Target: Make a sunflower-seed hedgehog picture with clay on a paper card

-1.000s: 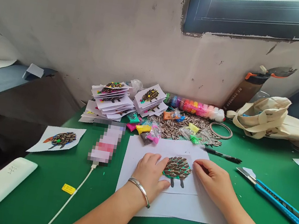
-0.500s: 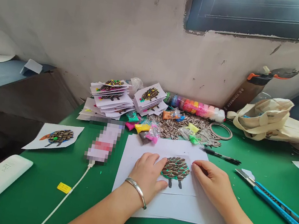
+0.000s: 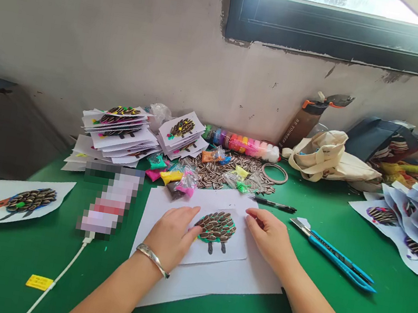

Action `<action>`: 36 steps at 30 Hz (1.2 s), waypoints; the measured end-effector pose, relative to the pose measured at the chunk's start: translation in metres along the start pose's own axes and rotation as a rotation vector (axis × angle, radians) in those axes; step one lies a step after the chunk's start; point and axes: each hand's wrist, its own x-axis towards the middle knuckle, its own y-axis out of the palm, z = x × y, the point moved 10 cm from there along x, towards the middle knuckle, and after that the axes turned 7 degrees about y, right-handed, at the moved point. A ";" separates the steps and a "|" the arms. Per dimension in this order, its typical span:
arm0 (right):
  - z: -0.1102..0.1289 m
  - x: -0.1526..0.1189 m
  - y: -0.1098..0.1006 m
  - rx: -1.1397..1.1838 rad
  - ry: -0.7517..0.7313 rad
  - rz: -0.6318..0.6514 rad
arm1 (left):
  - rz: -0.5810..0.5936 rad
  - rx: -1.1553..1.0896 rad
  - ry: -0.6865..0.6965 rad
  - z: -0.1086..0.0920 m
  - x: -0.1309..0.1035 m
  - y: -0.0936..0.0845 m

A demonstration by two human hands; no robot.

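A white card (image 3: 212, 256) lies on larger white sheets of paper, bearing a picture of dark striped seeds (image 3: 217, 227) set in green clay, with two dark legs. My left hand (image 3: 170, 233) rests over the card's left part, fingers spread and thumb beside the seeds; it hides that side of the picture. A silver bangle circles this wrist. My right hand (image 3: 271, 236) is at the card's upper right edge, fingers bent, with thumb and forefinger slightly parted. Nothing shows between them.
Stacks of seed-picture cards (image 3: 124, 137) stand behind left. Clay packets (image 3: 171, 177), loose seeds (image 3: 212, 173) and a tape roll (image 3: 274, 173) lie behind the paper. A pen (image 3: 275, 205) and utility knife (image 3: 336, 258) are on the right. A cabled phone (image 3: 111, 201) is on the left.
My view has turned right, bringing more cards into sight. My left hand has drawn back a little across the card, its thumb moving up. My right fingertips have parted slightly at the card's edge.
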 end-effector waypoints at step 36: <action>0.022 0.000 0.023 -0.144 -0.114 0.100 | 0.020 0.029 -0.123 0.023 0.004 0.002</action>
